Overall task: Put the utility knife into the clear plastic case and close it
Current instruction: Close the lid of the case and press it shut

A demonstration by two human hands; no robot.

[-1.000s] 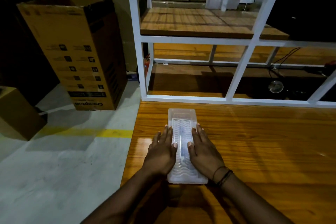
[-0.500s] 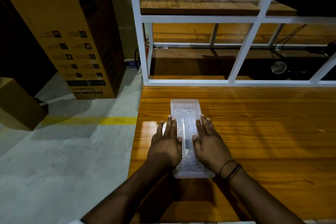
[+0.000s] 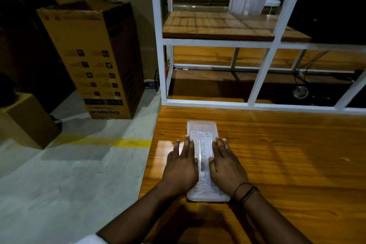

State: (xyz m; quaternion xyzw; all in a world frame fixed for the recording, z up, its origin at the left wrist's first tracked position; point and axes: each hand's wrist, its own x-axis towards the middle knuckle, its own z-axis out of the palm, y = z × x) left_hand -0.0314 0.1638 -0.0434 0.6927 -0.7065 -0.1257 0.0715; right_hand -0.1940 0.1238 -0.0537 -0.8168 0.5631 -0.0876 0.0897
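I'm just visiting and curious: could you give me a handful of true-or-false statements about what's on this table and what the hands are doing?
1. Both hands lie flat on the clear plastic case. True: the left hand and the right hand rest along its two long sides.
2. The case stands open. False: its lid is down.
3. A dark object shows through the lid. True: the utility knife lies inside.
4. The case sits on the floor. False: it lies on the wooden table.
5. The left wrist wears bands. False: the right wrist does.
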